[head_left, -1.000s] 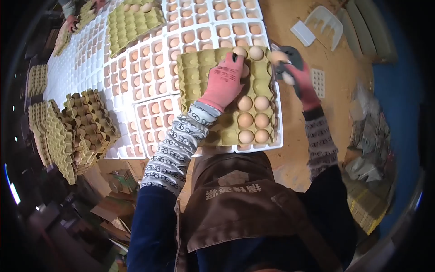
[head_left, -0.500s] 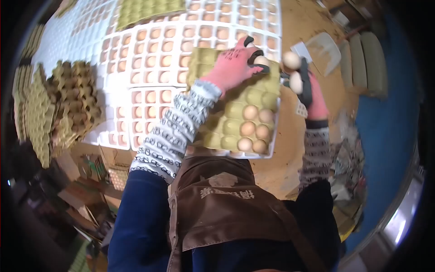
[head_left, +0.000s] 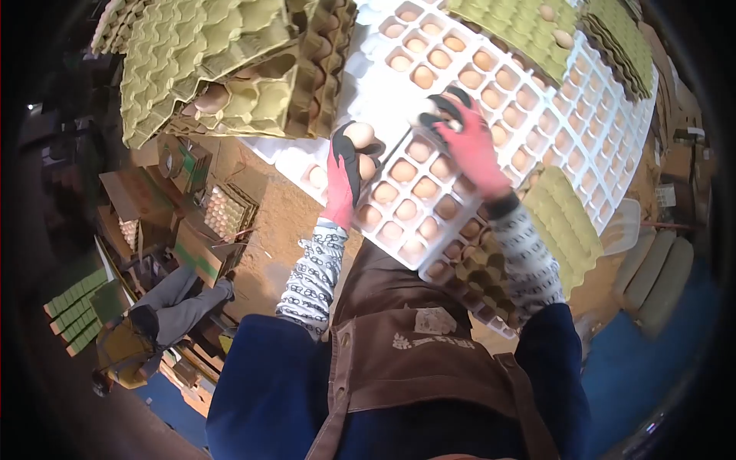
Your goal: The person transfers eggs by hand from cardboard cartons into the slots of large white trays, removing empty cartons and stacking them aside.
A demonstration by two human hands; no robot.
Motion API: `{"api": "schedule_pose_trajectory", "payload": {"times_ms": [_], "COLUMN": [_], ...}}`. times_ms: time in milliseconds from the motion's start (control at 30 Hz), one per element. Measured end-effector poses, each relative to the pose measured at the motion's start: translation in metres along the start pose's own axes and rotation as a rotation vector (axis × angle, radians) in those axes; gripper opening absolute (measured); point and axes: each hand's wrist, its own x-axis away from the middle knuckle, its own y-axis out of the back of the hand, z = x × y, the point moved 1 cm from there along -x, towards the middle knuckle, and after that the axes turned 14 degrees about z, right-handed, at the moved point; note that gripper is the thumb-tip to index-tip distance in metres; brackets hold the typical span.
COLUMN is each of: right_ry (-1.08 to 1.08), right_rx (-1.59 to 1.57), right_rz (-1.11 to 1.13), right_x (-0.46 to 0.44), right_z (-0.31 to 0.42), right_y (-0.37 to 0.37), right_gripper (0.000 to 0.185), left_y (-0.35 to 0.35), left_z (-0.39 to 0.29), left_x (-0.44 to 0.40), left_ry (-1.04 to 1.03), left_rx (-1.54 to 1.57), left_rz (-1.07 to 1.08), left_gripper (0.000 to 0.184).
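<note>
My left hand [head_left: 342,178], in a pink glove with black fingers, is closed around two eggs [head_left: 358,136] at the left edge of a white plastic egg tray [head_left: 389,244]. Brown eggs sit in that tray's cells. My right hand [head_left: 469,146], gloved alike, is above the tray's far side with fingers curled. Pale, egg-like shapes [head_left: 455,124] show between those fingers, blurred by motion. Beneath my right forearm, a yellow-green pulp tray [head_left: 563,230] lies partly hidden.
Stacked pulp trays [head_left: 207,54] stand at the upper left, some holding eggs. More egg-filled white trays [head_left: 556,126] spread to the right. Another pulp tray [head_left: 514,27] with two eggs lies at the back. Cardboard boxes [head_left: 138,201] and a person [head_left: 165,314] are lower left.
The view has swung toward the left stacks. Both hands have moved from the pulp tray to the white tray. My left hand is lower now, with two eggs; my right hand has crossed over the trays.
</note>
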Motion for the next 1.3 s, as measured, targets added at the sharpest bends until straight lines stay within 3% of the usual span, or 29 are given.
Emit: {"api": "schedule_pose_trajectory", "payload": {"times_ms": [67,100,167,267,300,333,400,467,500,533,600,633,667,733,800,867,933,967,1067,1167,1200,1233,1300], "right_ry": [0.077,0.049,-0.006,-0.038,-0.091,-0.205,-0.441,0.193,-0.147,-0.067,0.165,0.299,0.355,0.255,0.12,0.064,0.039,0.029,0.007,0.06,0.019,-0.035,-0.154], "right_rx": [0.317,0.432,0.613,0.422,0.157,-0.047,-0.5,-0.117,-0.849,-0.586,-0.038,0.401,0.612,0.483,0.128,0.109,-0.102,-0.111,-0.073,0.065,0.113,0.169,0.172], "right_rz": [0.107,0.23,0.357,0.323,0.28,0.211,0.017,0.013,0.034,-0.002,-0.013,0.016,0.094,0.036,0.016,-0.039,-0.065,-0.117,-0.178,-0.304,-0.368,-0.434,-0.552], "right_x": [-0.027,-0.034,-0.04,-0.057,-0.063,-0.072,-0.091,-0.097,-0.104,-0.107,-0.099,-0.1,-0.1,-0.093,-0.077,-0.054,-0.031,-0.019,0.02,0.073,0.097,0.128,0.19], "right_z": [0.015,0.022,0.019,0.006,0.01,0.01,0.016,-0.006,-0.004,0.004,0.025,0.012,-0.001,0.0,0.008,0.017,0.019,0.011,0.019,0.023,0.019,0.015,0.006], "right_y": [-0.024,-0.031,-0.044,-0.039,-0.033,-0.023,-0.002,0.0,-0.009,-0.024,-0.053,-0.064,-0.073,-0.079,-0.067,-0.045,-0.023,-0.015,0.014,0.052,0.069,0.088,0.119], "right_gripper": [0.05,0.05,0.055,0.056,0.056,0.052,0.046,0.034,0.029,0.034,0.043,0.048,0.052,0.053,0.05,0.049,0.047,0.046,0.04,0.036,0.036,0.036,0.038], "left_y": [0.002,0.004,0.008,0.008,0.01,0.01,0.011,0.023,0.029,0.035,0.047,0.051,0.056,0.062,0.07,0.079,0.089,0.092,0.104,0.102,0.099,0.097,0.094], "left_z": [0.005,0.01,0.02,0.031,0.034,0.013,0.012,0.018,0.02,0.024,0.042,0.038,0.034,0.028,0.026,0.033,0.034,0.034,0.051,0.069,0.087,0.064,0.066], "left_x": [-0.01,-0.017,-0.037,-0.046,-0.044,-0.028,-0.001,0.021,0.034,0.042,0.048,0.045,0.04,0.026,0.021,0.03,0.022,0.017,0.004,0.011,0.013,0.02,0.035], "left_ry": [-0.084,-0.222,-0.263,-0.158,-0.093,-0.078,-0.188,-0.219,-0.198,-0.175,-0.083,-0.021,0.037,0.178,0.166,0.012,-0.233,-0.165,-0.243,-0.089,-0.053,-0.146,-0.186], "left_rx": [-0.015,-0.165,-0.256,-0.13,-0.054,-0.342,-0.411,-0.498,-0.538,-0.577,-0.354,-0.406,-0.458,-0.799,-0.754,-0.69,-0.277,0.077,-0.493,-0.781,-0.762,-0.511,-0.462], "left_rz": [-0.079,-0.084,-0.066,-0.051,-0.041,-0.057,-0.065,-0.09,-0.133,-0.175,-0.301,-0.302,-0.302,-0.191,-0.145,-0.291,-0.597,-0.646,-0.777,-0.581,-0.684,-0.643,-0.633], "left_gripper": [0.048,0.043,0.041,0.049,0.055,0.063,0.069,0.071,0.07,0.069,0.065,0.064,0.063,0.056,0.048,0.037,0.042,0.04,0.042,0.051,0.055,0.056,0.051]}}
